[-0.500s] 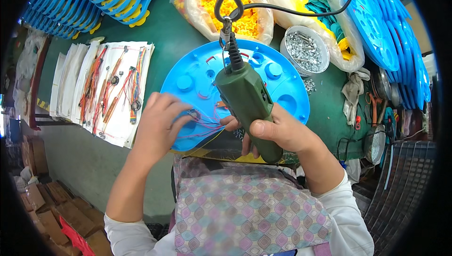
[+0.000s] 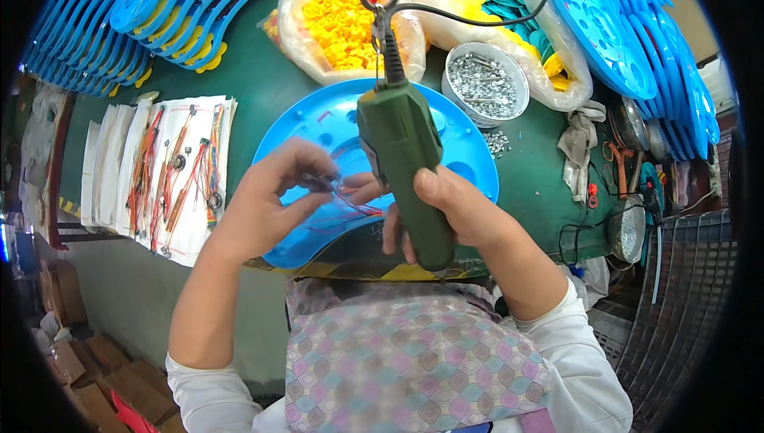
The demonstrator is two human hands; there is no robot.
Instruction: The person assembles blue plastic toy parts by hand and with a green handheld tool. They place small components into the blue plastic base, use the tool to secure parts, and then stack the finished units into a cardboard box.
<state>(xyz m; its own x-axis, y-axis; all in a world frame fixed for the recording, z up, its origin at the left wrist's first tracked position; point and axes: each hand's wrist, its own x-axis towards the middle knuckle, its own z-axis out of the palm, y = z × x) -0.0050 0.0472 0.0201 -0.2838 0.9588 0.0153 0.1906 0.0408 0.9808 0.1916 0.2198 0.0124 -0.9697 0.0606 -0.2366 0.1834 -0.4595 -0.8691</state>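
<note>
Right hand (image 2: 465, 208)'s wrapped snug round a green corded tool (image 2: 402, 150). Left hand (image 2: 267, 200)'s lightly pinching wires (image 2: 348, 204), blue panel (image 2: 473, 150) underneath.

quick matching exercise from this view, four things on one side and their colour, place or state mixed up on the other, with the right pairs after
Things
1. corded power tool
2. tub of screws
3. large moulded plastic panel
4. row of wired parts

Descriptions
A. blue, beneath both hands
B. lying on white paper sheets to the left
C. green, gripped by the right hand
D. white, near the panel's far right edge

Right pairs
1-C
2-D
3-A
4-B
</note>
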